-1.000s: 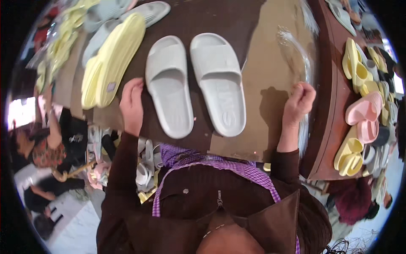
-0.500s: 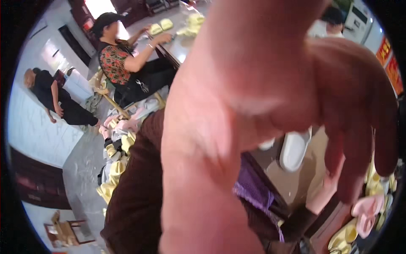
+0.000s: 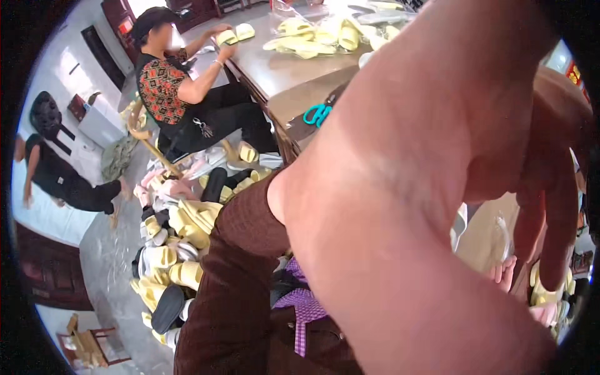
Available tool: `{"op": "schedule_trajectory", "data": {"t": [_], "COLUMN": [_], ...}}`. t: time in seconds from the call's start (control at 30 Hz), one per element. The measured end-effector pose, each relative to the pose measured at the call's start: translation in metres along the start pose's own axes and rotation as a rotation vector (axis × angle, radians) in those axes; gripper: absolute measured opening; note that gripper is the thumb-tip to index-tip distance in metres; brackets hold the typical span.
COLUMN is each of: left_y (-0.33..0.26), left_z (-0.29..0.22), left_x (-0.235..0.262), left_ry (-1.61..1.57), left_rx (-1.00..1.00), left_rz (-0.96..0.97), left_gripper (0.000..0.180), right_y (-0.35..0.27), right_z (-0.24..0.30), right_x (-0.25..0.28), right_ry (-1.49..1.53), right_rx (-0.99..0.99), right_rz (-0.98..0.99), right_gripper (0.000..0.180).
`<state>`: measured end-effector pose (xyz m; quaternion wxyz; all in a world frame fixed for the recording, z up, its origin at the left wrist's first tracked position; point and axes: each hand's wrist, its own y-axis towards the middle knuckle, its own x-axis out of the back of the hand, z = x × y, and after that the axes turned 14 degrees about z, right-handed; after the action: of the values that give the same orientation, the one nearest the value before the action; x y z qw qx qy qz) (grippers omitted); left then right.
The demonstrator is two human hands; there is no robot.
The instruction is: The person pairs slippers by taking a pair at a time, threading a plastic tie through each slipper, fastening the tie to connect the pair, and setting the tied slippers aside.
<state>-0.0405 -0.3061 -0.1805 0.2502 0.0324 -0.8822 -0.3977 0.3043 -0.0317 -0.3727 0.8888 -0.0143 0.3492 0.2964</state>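
Note:
My left hand [image 3: 406, 169] looms large and blurred, very close to the camera, hiding most of the middle and right. Its fingers hang apart at the right, with nothing seen in them; a brown sleeve [image 3: 244, 231] meets its wrist. Beyond it, only a few fingertips of my right hand [image 3: 503, 272] show, near a clear plastic piece [image 3: 502, 237] over the tan work surface [image 3: 484, 231]; whether that hand grips anything is hidden. A sliver of a white slipper [image 3: 461, 222] peeks out behind my left hand. Teal-handled scissors [image 3: 317, 115] lie on the table beside my left hand.
A seated co-worker [image 3: 165, 87] handles pale yellow slippers [image 3: 228, 37] at the table [image 3: 275, 59]. Bagged yellow slippers [image 3: 319, 34] lie farther back. Mixed slippers [image 3: 181, 244] are heaped on the floor at left, with more yellow ones [image 3: 544, 287] at right. Another person [image 3: 62, 175] stands at far left.
My left hand has shifted right across the view. The view has turned, so the scissors and more of the table and slipper heap show, while less of my right hand is visible.

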Motion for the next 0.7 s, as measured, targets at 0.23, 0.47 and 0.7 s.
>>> {"op": "schedule_trajectory", "data": {"t": [0.23,0.47,0.7], "left_y": [0.021,0.025,-0.021], "left_z": [0.012,0.040,0.110], "left_x": [0.027,-0.012,-0.107], "left_ry": [-0.032,-0.339,0.173], "left_rx": [-0.085,-0.014,0.304], "left_rz": [0.010,0.129,0.121], "left_gripper": [0.063,0.059,0.027], "right_y": [-0.005,0.018,0.028], "right_z": [-0.027,-0.033,-0.075], "right_x": [-0.133,-0.117,-0.137], "right_ry": [-0.810,-0.228,-1.536], "right_rx": [0.220,-0.068,0.424], "right_rz": [-0.081,0.160,0.601], "right_gripper": [0.022,0.011,0.016]}}
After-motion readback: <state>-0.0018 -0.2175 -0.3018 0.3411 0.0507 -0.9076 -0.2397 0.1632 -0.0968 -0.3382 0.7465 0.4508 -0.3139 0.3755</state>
